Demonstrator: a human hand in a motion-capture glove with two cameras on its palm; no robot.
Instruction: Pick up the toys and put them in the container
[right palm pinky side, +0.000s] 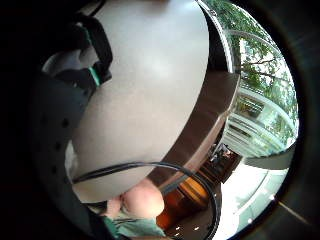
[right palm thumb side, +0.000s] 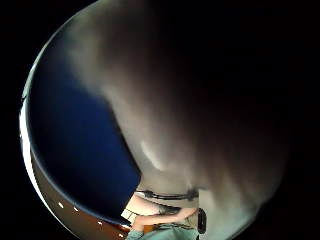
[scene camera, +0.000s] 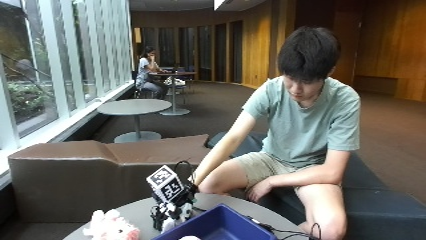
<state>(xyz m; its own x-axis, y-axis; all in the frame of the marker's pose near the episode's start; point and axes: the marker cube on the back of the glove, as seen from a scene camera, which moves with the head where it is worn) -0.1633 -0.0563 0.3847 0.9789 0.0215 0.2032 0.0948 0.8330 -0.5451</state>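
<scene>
One pink plush toy (scene camera: 111, 227) is lying on the round grey table (scene camera: 143, 210), just beside the blue container (scene camera: 219, 226). The gloved right hand (scene camera: 172, 210) is hovering low between them; whether its fingers are spread or curled cannot be told.

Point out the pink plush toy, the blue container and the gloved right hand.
pink plush toy (scene camera: 110, 227): outside view, on its fluffy body on the table.
blue container (scene camera: 223, 226): outside view, on its near blue wall.
gloved right hand (scene camera: 174, 209): outside view, on the black glove beside the container.
</scene>
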